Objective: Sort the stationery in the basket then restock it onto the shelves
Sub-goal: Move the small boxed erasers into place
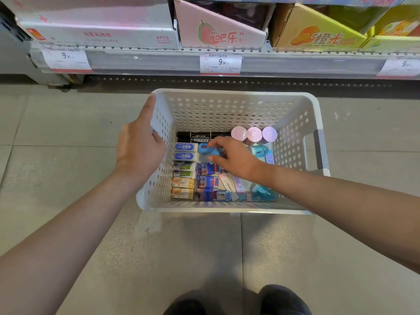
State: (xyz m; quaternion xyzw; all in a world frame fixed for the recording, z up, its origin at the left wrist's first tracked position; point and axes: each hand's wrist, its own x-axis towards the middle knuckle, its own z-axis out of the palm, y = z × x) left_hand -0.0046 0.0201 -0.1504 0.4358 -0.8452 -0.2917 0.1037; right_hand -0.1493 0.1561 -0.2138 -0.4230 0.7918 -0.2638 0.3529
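Note:
A white perforated basket (pixel 238 105) sits on the tiled floor in front of the shelf. My left hand (pixel 138 146) grips its left rim, fingers curled over the edge. My right hand (pixel 231 159) reaches inside and pinches a small blue stationery item (pixel 204 148) near the middle. Boxed erasers (pixel 184 170) lie in a neat column along the left wall. Black markers (pixel 200 136) lie at the far end beside three pink round-capped items (pixel 253 134). Loose blue and pastel pieces (pixel 259 194) are heaped at the right.
The shelf edge (pixel 159 62) with 9.90 price tags runs across the top, with a white carton (pixel 97 30), a pink box (pixel 218 32) and a yellow box (pixel 318 30) on it. My dark shoes (pixel 281 301) stand on the floor (pixel 68 133) below the basket.

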